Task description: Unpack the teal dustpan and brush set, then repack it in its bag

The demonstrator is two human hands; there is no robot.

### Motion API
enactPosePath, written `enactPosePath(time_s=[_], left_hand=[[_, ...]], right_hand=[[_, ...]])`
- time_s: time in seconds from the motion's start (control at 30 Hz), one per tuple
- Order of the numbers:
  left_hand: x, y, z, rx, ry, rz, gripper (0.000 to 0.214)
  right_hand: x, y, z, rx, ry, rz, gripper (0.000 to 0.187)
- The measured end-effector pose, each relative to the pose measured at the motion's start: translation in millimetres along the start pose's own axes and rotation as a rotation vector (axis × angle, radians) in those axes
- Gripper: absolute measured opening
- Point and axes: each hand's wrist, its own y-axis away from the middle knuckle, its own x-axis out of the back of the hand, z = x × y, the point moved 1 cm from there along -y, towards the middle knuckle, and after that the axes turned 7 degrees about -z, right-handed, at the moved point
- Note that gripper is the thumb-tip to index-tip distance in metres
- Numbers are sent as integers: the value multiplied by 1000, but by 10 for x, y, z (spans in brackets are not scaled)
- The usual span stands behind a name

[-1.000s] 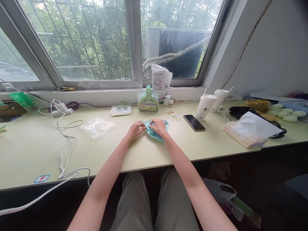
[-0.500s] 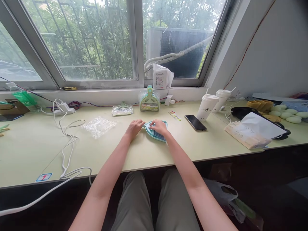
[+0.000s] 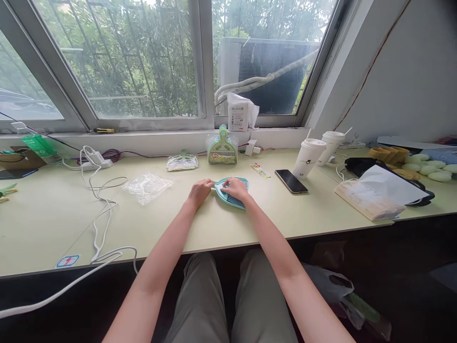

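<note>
A small light-blue dustpan [image 3: 222,196] lies on the table in front of me, its handle pointing left. My left hand [image 3: 200,192] is closed around the end of that handle. Over the pan, my right hand [image 3: 236,187] is closed with thumb and fingers on a small hand brush [image 3: 238,202] nested in it; the hand covers much of the brush. Left of them lies a crumpled clear plastic bag [image 3: 148,187]. Behind stand a wrapped green dustpan and brush set [image 3: 223,150] and a smaller wrapped brush [image 3: 182,161]. A colourful paper label [image 3: 260,170] lies to the right.
A phone [image 3: 291,181] and two white paper cups [image 3: 310,159] are on the right, with a tissue pack [image 3: 367,197] beyond. White cables [image 3: 105,209] run across the left side to a power strip [image 3: 96,164]. The table's front edge is close to my knees.
The view has shifted very slightly. Both hands keep the same hold on the dustpan and brush, with no clear movement.
</note>
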Motion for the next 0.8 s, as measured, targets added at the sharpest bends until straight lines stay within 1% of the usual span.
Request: enactPosePath(time_s=[0.07,0.13,0.2,0.3,0.33,0.4,0.5,0.57,0.63,0.7,0.8], left_hand=[[17,-17,45,55,132,83,33],[4,-43,106,111,287,112,46],[-55,-58,181,159,455,54,50],[-173,-42,277,204,677,-69,56],[-195,-31,290,220,736,-84,57],[-185,-15,277,257,831,-71,58],[-45,-3,176,300,926,10,53],[75,3,89,316,965,100,48],[167,9,10,328,995,192,41],[219,10,-58,342,1025,268,35],[247,0,-147,375,1075,355,31]], right_hand=[[4,0,-32,-25,-28,53,17],[7,-16,-73,-57,-53,132,22],[8,-50,-111,-79,-70,199,27],[37,-117,-110,-75,-78,213,31],[64,-135,-76,-82,-75,212,33],[153,-149,66,-136,-55,241,41],[330,-116,423,-285,-5,325,54],[412,-99,665,-343,15,295,58],[437,-112,822,-344,22,206,52],[412,-146,859,-279,34,111,42],[322,-175,740,-136,61,7,37]])
